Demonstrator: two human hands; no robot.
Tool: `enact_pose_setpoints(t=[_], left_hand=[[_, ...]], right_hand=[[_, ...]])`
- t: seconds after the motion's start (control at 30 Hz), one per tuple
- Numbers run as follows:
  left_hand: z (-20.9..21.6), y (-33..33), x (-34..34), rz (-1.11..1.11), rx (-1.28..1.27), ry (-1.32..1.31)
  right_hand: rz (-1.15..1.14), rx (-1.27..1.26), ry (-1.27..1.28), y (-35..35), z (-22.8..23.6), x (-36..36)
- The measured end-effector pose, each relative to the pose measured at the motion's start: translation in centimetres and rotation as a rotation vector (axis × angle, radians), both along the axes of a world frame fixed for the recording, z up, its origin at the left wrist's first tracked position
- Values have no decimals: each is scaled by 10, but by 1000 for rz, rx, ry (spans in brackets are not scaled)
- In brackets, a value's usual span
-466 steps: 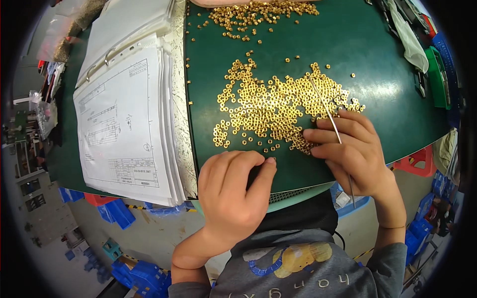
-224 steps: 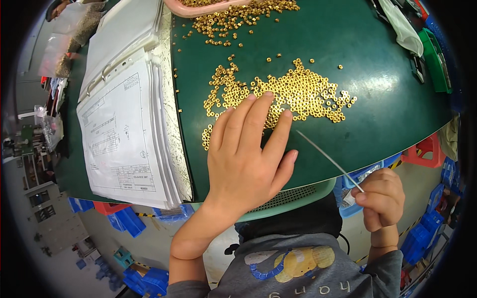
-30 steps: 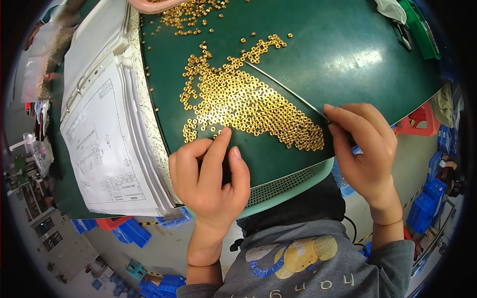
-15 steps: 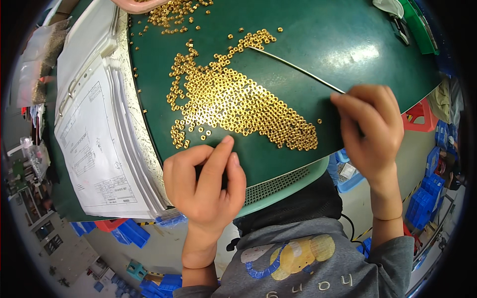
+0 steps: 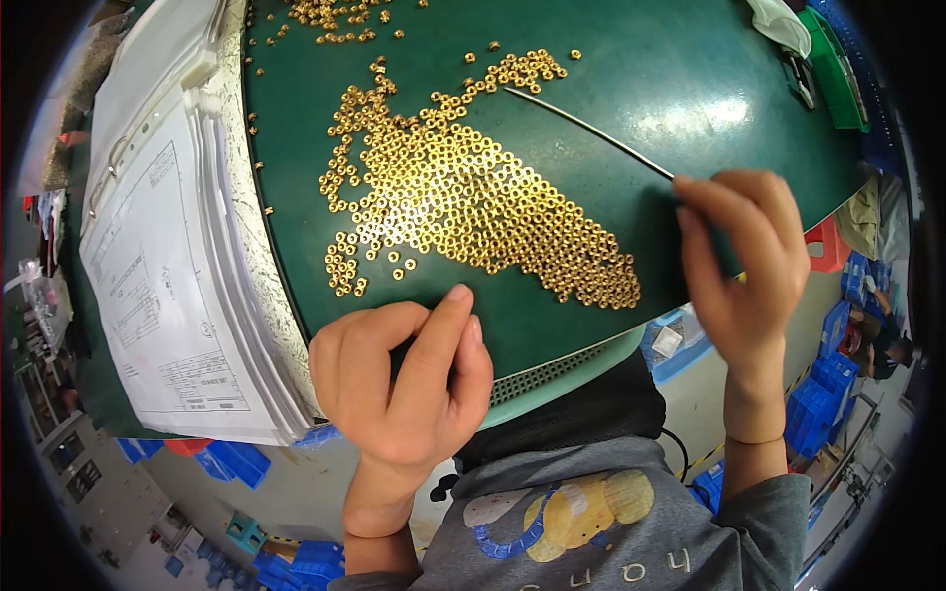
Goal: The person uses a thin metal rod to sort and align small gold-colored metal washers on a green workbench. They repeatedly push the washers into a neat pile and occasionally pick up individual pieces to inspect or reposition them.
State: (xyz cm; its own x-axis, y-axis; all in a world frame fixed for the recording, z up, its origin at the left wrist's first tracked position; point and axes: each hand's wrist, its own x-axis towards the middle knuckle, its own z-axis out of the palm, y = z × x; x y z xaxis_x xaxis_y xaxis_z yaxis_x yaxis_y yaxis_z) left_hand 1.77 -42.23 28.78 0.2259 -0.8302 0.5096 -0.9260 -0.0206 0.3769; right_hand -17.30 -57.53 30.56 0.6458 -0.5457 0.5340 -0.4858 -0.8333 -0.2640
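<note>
A thin metal rod (image 5: 591,128) slants over the green mat, its far tip beside a small cluster of nuts (image 5: 527,69). My right hand (image 5: 749,246) has its near end at the fingertips, with the index finger stretched along and the thumb just below. A small gold spot shows between its fingers and palm. Many small brass-coloured nuts (image 5: 463,197) lie flat in a packed single layer across the mat's middle. Below the layer's front edge, my left hand (image 5: 404,384) is closed, fingers curled and tips near each other; whatever they may pinch is hidden.
A ring binder of printed drawings (image 5: 163,286) lies along the left edge. More loose nuts (image 5: 340,15) are scattered at the far left. A green bin (image 5: 836,74) stands at the far right corner. Below the front edge hangs a pale green perforated basket (image 5: 562,379).
The lone nut right of the layer is gone from its spot, and a gold spot now shows inside my right hand. My right index finger has straightened. The whole view has shifted slightly.
</note>
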Motion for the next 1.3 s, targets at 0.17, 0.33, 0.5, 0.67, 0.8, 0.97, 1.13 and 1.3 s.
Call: enact_pose_setpoints(t=[0.17, 0.33, 0.5, 0.67, 0.8, 0.97, 1.13, 1.3], left_hand=[[0, -1, -1, -3, 9, 11], [2, 0, -1, 18, 38, -3], [1, 1, -1, 32, 48, -6], [3, 4, 1, -18, 14, -21], [6, 20, 5, -155, -45, 65], [-3, 35, 8, -186, -52, 78], [-12, 40, 12, -284, -17, 17], [-8, 45, 13, -280, -19, 13]], right_hand=[[-42, 27, 40, -10, 0, 1], [-77, 65, 68, -11, 3, 1], [-155, 103, 160, -10, 11, -13], [-239, 129, 260, -8, 21, -23], [-273, 55, 314, -10, 23, -22], [-250, -82, 461, -15, 24, -16], [-293, -29, 478, -14, 21, -17], [-300, -32, 499, -11, 22, -13]])
